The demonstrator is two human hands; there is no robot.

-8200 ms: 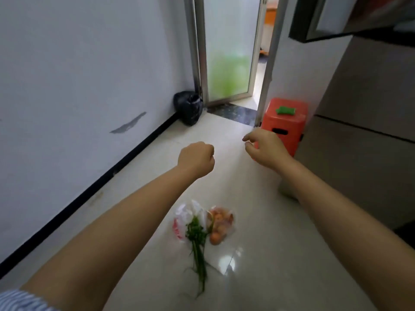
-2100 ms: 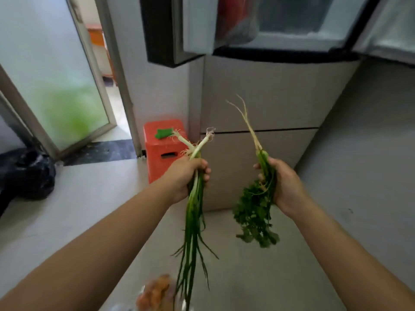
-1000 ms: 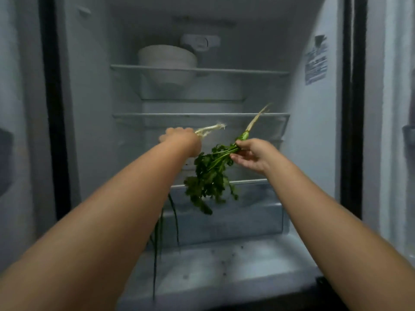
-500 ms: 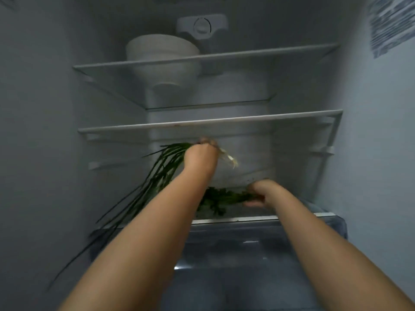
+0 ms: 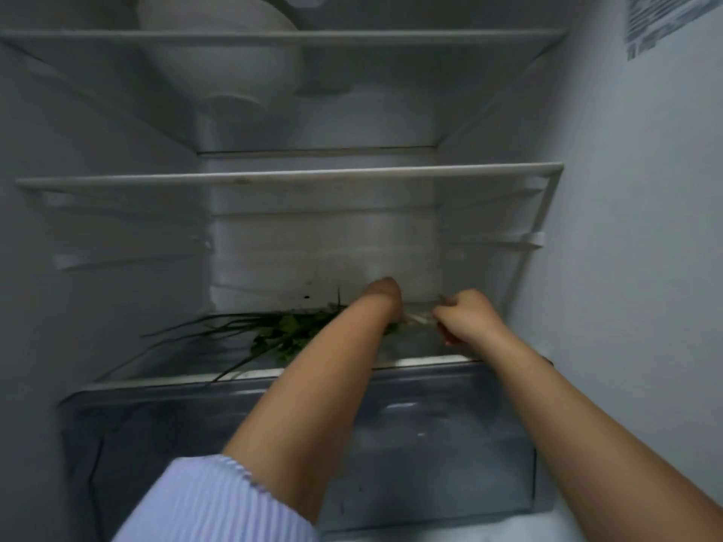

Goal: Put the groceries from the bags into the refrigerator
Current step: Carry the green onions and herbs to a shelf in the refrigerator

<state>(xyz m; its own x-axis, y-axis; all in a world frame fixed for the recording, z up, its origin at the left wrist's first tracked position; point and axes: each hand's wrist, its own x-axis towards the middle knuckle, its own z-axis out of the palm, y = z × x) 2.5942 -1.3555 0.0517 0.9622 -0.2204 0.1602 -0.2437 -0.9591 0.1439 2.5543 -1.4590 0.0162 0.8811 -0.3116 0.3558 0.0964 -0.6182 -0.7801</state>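
Head view looks into an open fridge [image 5: 626,228], both bare arms reaching in over the lowest glass shelf [image 5: 164,379]. Scallions [image 5: 203,330] lie flat on that shelf, their dark green leaves fanning toward the left wall, a few tips hanging past the front edge. Cilantro [image 5: 279,338] lies on the same shelf, touching the scallions, its leafy clump just left of the left forearm. The pale root ends [image 5: 418,318] of the greens show in the gap between the two hands.

The left hand [image 5: 385,297] is bent down at the wrist over the greens, near the back wall; its fingers are hidden behind the wrist, so I cannot tell whether they grip anything. The right hand [image 5: 467,320] sits just beside it, to the right, fingers curled, and the fingertips seem to pinch the root ends, though blur leaves this unsure.

A clear drawer [image 5: 450,444] sits right under the shelf. Above, the middle shelf [image 5: 289,176] is bare in its visible part, and a white bowl [image 5: 234,68] stands on the top shelf [image 5: 430,36]. A printed label [image 5: 665,21] is stuck on the right inner wall. A striped blue sleeve [image 5: 211,502] covers the left upper arm at the bottom edge.
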